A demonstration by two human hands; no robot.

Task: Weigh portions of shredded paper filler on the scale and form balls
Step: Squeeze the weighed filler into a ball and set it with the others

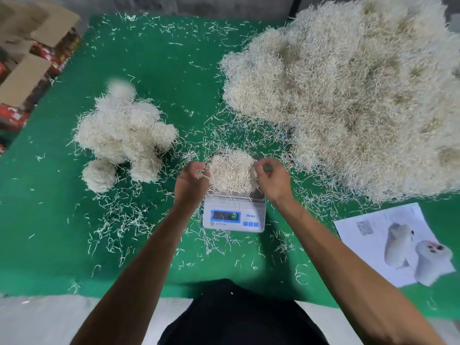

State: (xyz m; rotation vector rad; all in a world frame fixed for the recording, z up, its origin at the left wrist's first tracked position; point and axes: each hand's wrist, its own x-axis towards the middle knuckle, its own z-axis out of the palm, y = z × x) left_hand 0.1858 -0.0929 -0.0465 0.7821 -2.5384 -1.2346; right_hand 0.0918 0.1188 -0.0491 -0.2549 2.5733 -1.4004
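A small white digital scale point(234, 215) sits on the green table point(159, 70) in front of me, its display facing me. A rounded portion of cream shredded paper point(230, 171) lies on its platform. My left hand point(190, 181) is at the portion's left side with fingers curled into the strands. My right hand point(272, 178) is at its right side, fingertips pinching a few strands. A large heap of loose shredded paper point(348, 95) fills the right. Several formed balls point(124, 135) are clustered at the left.
Loose strands litter the green cloth around the scale. A printed sheet with plush toy pictures point(395, 242) lies at the near right. Cardboard boxes point(27, 53) stand beyond the table's left edge. The table's near edge is close to my body.
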